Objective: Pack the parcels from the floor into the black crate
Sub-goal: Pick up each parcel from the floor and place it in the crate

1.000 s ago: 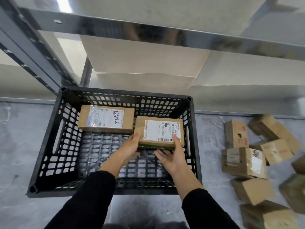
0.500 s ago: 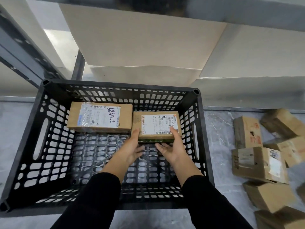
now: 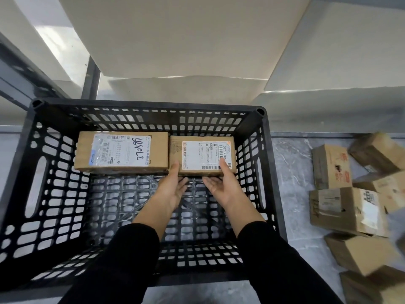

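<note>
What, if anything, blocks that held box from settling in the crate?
Nothing visible: the held parcel is inside the black crate at its far wall, beside the other parcel; left hand and right hand grip it.

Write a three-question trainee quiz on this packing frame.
1. True or false: the black perforated plastic crate holds three parcels.
2. Which hands grip the brown cardboard parcel with the printed label? A: left hand only. B: right hand only. C: both.
3. Fill in: the brown cardboard parcel with the handwritten label lies to the ___ of the gripped one.
Key: 1 false, it holds two; 2 C; 3 left.
</note>
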